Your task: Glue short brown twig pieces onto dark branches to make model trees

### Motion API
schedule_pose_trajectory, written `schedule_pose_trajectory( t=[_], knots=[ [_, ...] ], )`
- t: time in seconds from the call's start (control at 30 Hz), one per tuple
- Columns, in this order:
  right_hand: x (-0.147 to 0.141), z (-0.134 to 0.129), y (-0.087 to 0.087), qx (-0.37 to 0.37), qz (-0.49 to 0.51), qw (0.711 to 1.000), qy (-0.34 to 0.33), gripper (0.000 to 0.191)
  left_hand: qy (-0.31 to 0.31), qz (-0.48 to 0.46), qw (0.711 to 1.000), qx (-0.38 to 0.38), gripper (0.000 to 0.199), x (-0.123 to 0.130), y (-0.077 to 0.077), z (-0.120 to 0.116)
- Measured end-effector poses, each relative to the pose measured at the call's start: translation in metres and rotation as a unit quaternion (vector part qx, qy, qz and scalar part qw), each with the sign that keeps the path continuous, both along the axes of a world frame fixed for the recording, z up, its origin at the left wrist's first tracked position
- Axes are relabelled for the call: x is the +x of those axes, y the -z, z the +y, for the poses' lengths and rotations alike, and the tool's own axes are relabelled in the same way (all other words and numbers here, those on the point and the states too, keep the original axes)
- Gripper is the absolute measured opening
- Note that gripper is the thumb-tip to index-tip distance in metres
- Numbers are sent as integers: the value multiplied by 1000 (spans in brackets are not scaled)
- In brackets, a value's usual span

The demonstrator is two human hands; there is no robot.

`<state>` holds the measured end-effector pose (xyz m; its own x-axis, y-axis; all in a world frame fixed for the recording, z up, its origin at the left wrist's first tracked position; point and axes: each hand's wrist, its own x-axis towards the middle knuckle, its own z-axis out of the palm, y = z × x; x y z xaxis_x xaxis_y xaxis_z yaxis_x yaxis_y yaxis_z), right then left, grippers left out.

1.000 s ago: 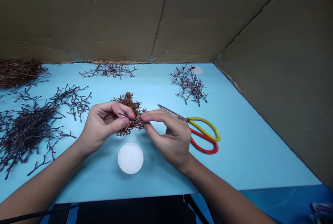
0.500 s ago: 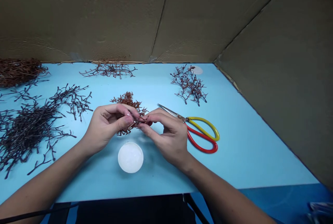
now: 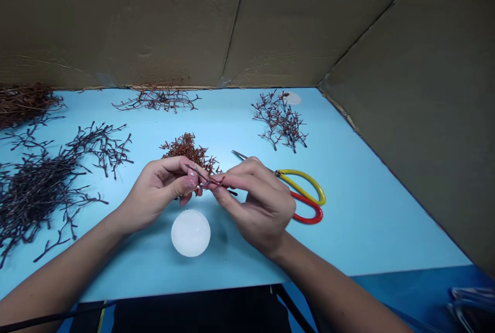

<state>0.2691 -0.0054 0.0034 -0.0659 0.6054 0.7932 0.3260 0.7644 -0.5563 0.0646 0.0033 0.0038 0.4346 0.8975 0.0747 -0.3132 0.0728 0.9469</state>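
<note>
Between my two hands is a small dark brown twig (image 3: 203, 177) with short side branches. My left hand (image 3: 162, 188) pinches its left part between thumb and fingers, and whitish smears show on those fingertips. My right hand (image 3: 255, 196) is closed on the twig's right part, with thumb and forefinger pressed together. Just beyond my fingers lies a heap of short reddish-brown twig pieces (image 3: 185, 146), partly hidden by my left hand. Nearer to me a round white dish (image 3: 191, 233) sits on the table, its contents whitish.
Scissors with yellow and red handles (image 3: 305, 183) lie right of my right hand, which covers part of them. Dark branched twigs (image 3: 42, 183) spread at left. Other twigs lie at the back left (image 3: 27, 103), back middle (image 3: 160, 98) and back right (image 3: 280, 119). Cardboard walls (image 3: 154, 23) border the blue table (image 3: 371, 219).
My right hand has turned and shifted slightly right, covering more of the scissors. The twig between my hands now shows more of its length. The whole view has shifted a little.
</note>
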Motion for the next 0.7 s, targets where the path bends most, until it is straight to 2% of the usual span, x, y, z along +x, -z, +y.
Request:
schedule_pose_trajectory(
  t=[0.13, 0.43, 0.7],
  knots=[
    [1, -1, -1, 11, -12, 1000, -1, 21, 2, 1, 1000, -4, 11, -2, 2, 0],
    [3, -2, -2, 9, -28, 1000, -8, 22, -10, 20, 1000, -7, 20, -2, 2, 0],
    [4, 0, 1, 54, -71, 996, 29, 22, -40, 69, 997, 11, 15, 0, -7, -1]
  ],
)
